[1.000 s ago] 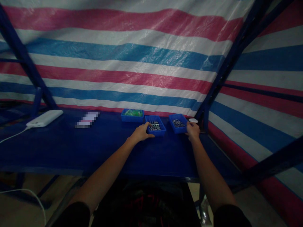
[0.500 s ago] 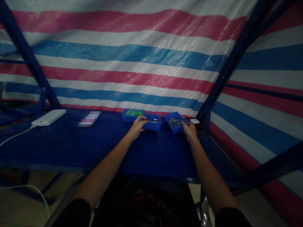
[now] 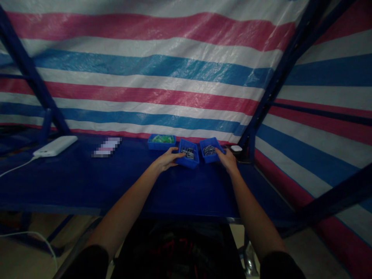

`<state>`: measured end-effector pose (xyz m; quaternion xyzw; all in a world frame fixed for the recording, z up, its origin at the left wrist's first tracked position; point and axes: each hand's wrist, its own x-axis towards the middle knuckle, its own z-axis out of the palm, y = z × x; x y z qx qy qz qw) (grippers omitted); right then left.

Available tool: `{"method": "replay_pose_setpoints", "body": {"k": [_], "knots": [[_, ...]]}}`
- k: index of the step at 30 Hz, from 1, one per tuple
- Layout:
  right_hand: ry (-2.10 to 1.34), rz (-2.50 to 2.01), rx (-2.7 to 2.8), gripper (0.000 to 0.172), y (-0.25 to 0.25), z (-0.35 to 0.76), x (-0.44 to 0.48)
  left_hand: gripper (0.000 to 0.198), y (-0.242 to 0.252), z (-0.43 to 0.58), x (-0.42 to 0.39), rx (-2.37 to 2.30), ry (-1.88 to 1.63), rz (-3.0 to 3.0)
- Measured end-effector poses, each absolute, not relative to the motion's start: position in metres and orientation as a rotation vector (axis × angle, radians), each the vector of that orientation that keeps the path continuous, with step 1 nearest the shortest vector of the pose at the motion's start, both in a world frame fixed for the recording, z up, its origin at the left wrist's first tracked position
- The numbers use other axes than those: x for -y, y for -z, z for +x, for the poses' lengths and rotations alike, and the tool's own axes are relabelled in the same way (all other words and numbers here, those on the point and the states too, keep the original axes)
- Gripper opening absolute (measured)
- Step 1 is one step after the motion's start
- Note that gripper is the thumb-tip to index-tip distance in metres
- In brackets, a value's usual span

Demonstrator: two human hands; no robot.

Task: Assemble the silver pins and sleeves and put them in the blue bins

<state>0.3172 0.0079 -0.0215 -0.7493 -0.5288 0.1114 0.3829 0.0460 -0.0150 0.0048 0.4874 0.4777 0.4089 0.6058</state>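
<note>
My left hand point(image 3: 167, 159) grips the left edge of a blue plastic bin point(image 3: 188, 163), thumb over the rim. The bin is tilted toward me and shows small metal pieces point(image 3: 189, 152) inside. My right hand point(image 3: 228, 159) holds the right edge of a second blue bin point(image 3: 209, 158), which contains many thin metal pieces point(image 3: 208, 150) like pins or screws. A narrow gap separates the two bins. Behind and left of them, a third blue bin point(image 3: 161, 146) carries green, plastic-looking material point(image 3: 163, 138).
On the blue table point(image 3: 116, 186) lie a white power-bank-like box point(image 3: 55, 146) with a cable and a blurred-out flat object point(image 3: 107, 147). A small white case point(image 3: 236, 148) sits right of my right hand. Striped sheeting point(image 3: 157, 93) and blue posts point(image 3: 263, 100) border the table.
My left hand has tipped and turned its bin, so more metal pieces show inside. My right hand's bin has turned to sit straighter. The view has shifted slightly.
</note>
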Motion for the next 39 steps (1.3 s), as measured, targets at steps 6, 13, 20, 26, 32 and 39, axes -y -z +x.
{"method": "replay_pose_setpoints", "body": {"k": [6, 13, 20, 26, 32, 39], "knots": [[-0.336, -1.843, 1.315, 0.056, 0.015, 0.31, -0.005, 0.047, -0.002, 0.058, 0.016, -1.297, -1.113, 1.3], [-0.363, -1.802, 1.415, 0.06, 0.012, 0.3, 0.002, 0.043, 0.012, 0.057, 0.009, -1.417, -1.331, 1.538], [-0.378, -1.891, 1.459, 0.075, 0.008, 0.297, 0.005, 0.07, 0.025, 0.066, 0.01, -1.506, -1.317, 1.841], [-0.396, -1.889, 1.401, 0.084, 0.007, 0.296, 0.007, 0.062, 0.021, 0.069, 0.011, -1.531, -1.357, 1.836], [-0.336, -1.937, 1.345, 0.088, -0.002, 0.287, 0.015, 0.055, 0.017, 0.062, 0.008, -1.611, -1.443, 1.878], [-0.292, -1.849, 1.487, 0.061, -0.003, 0.284, 0.016, 0.055, 0.019, 0.057, 0.008, -1.646, -1.468, 1.909]]}}
